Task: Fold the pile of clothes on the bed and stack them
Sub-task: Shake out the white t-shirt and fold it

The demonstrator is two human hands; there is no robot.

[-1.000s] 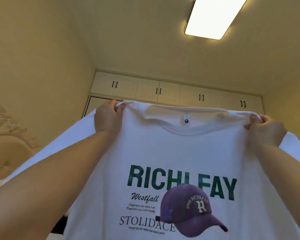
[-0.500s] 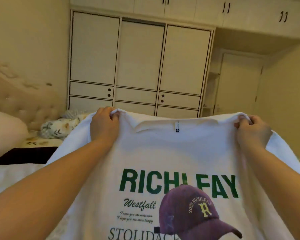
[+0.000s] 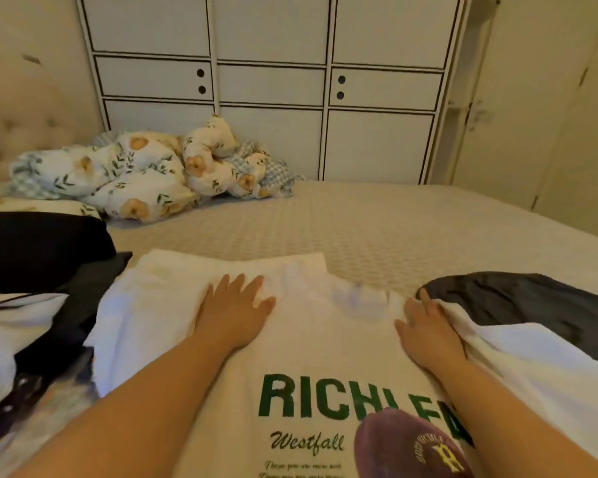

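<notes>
A white T-shirt (image 3: 325,343) lies print side up on the near part of a bed (image 3: 411,225) (green lettering and a purple cap motif face the camera), its collar end toward the far side. The person's left hand (image 3: 237,305) rests flat on the shirt's left shoulder area with fingers spread; the right hand (image 3: 427,326) lies flat on the right shoulder edge, fingers straight and close together — neither pinches the cloth.

A dark garment (image 3: 518,301) lies just right of the shirt, seemingly beneath its right sleeve, and a jumble of dark and pale clothes (image 3: 42,305) sits at the left, touching the shirt's left edge. A floral quilt (image 3: 135,174) is bunched at the far left, before a white wardrobe (image 3: 273,81).

The risk, judging from this layout, is crowding: a sleeve folded inward could drag the neighbouring dark garment along, and the wrinkles near the collar could be pressed into the fold — leaving a lopsided bundle that stacks poorly.
</notes>
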